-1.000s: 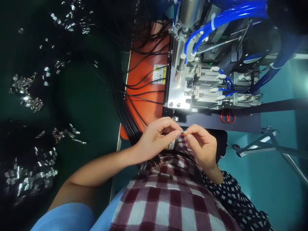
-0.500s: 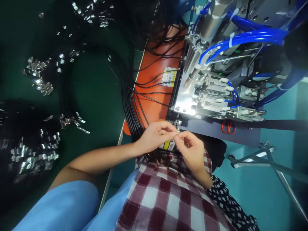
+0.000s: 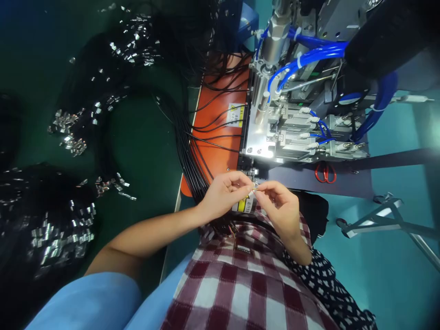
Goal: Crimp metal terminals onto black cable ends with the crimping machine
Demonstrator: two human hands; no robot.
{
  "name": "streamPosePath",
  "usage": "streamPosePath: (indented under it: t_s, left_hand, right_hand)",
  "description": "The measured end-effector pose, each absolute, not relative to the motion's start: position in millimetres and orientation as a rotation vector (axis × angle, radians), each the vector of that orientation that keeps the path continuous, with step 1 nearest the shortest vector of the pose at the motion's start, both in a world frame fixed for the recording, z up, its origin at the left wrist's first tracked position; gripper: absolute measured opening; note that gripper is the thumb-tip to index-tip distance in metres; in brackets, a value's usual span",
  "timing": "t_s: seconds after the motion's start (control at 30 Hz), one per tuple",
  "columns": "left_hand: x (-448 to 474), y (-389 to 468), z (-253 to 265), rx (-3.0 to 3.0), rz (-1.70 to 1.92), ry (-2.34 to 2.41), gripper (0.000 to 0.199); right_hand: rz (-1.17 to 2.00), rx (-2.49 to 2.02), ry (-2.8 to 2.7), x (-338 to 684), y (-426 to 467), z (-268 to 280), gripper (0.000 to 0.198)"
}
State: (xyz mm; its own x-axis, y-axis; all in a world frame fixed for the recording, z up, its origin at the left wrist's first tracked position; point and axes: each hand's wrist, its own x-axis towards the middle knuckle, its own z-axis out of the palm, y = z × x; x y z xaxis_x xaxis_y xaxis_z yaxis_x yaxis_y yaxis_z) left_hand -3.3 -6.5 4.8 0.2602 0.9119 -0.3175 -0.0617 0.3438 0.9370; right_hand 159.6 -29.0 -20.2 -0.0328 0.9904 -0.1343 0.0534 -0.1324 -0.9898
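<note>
My left hand pinches thumb and forefinger together on a thin yellowish wire end. Facing it, my right hand is also closed in a pinch, its fingertips on the same small wire end, which the fingers largely cover. A bundle of black cables curves down the orange work surface and passes under my left wrist. More stripped, copper-coloured wire ends poke out below the hands, in front of the checked apron. A yellow and white label shows just beneath the fingertips.
A metal machine with blue air hoses stands at the upper right, several single cables running into its edge. Red-handled scissors lie on the dark shelf. At left, heaped black cables with shiny terminals cover the green table.
My fingertips have parted slightly, with the right hand shifting a little to the right, so more of the thin wire end shows between them. The camera view has shifted slightly.
</note>
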Motion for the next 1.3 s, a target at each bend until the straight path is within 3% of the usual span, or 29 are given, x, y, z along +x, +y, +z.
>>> streamPosePath:
  t_s: [0.47,0.67,0.9,1.1,1.3]
  left_hand:
    - [-2,-8,0,1.08,0.851,1.059,0.015]
    - [-2,-7,0,1.083,0.855,1.079,0.016]
    - [0,-7,-1,1.064,0.864,1.068,0.016]
    - [0,-10,-6,1.057,0.933,1.051,0.013]
    - [-1,-6,-2,1.029,0.872,1.006,0.023]
  right_hand:
    - [1.182,-1.33,-1.247,157,-25,-21,0.007]
    - [1.346,-1.324,-1.09,155,-23,-24,0.013]
    - [1.288,-1.322,-1.108,153,-22,-25,0.012]
    - [1.525,-1.259,-0.905,150,-19,-30,0.016]
    - [1.597,-1.237,-0.843,149,-21,-32,0.017]
